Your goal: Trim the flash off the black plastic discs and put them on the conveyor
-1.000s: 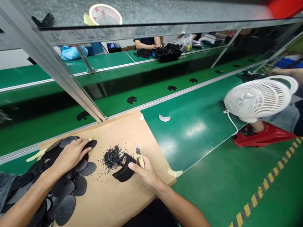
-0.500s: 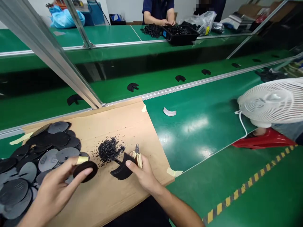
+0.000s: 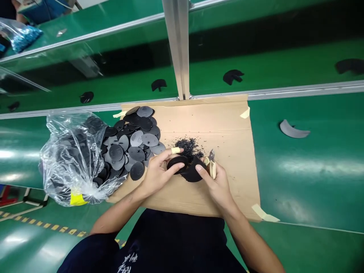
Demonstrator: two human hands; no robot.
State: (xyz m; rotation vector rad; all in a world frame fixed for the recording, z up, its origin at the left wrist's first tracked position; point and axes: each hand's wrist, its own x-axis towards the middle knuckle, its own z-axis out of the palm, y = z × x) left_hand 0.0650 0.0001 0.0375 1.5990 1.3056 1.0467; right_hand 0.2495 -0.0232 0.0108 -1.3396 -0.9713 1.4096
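Between its thumb and fingers, my left hand [image 3: 156, 172] grips a black oval disc [image 3: 174, 163]; yellow tape wraps one fingertip. My right hand [image 3: 218, 185] holds a curved black plastic piece [image 3: 193, 173] under its thumb, along with side cutters [image 3: 212, 168] with pale handles, their jaws pointing away from me. The disc and the curved piece meet or overlap; whether they are joined cannot be told. Just beyond them lies a heap of small black scraps [image 3: 186, 145]. Left of my left hand spreads a pile of black and grey oval discs [image 3: 136, 153].
Cardboard [image 3: 227, 132] is taped to the green bench. A clear bag [image 3: 71, 159] of black discs stands at left. A metal post [image 3: 179, 49] rises at the back edge. Curved black pieces [image 3: 233, 76] lie on the green belt behind; a grey curved piece [image 3: 294, 129] sits at right.
My view has swung left, bringing the bag in. My left hand has brought its disc to the curved piece in my right hand; earlier they were apart.
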